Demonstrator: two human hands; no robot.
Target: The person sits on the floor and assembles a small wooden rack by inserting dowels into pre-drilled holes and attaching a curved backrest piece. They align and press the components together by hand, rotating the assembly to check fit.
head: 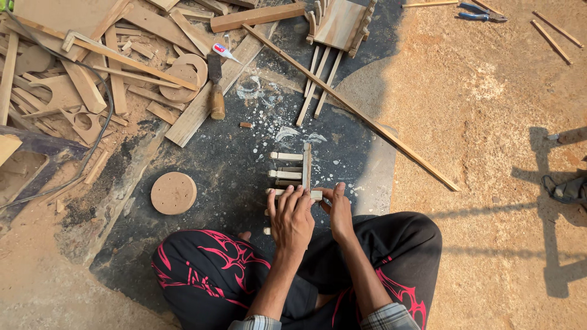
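Two hands grip a small wooden slat frame (298, 174) on the dark floor mat (208, 159): left hand (292, 219) closed over its near end, right hand (338, 211) closed just beside.

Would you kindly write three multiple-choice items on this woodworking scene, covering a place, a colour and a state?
1. Where does the round wooden disc lie?
A. left of the hands
B. on the sand at right
C. on the knee

2. What colour is the pattern on the black trousers?
A. blue
B. pink-red
C. yellow

3. What are the left hand and right hand doing?
A. hanging free
B. holding the pliers
C. gripping the small slatted wooden frame

Answers: 1 A, it lies on the dark mat beside the left knee; 2 B, the swirls are pink-red; 3 C, both hands clasp its near end.
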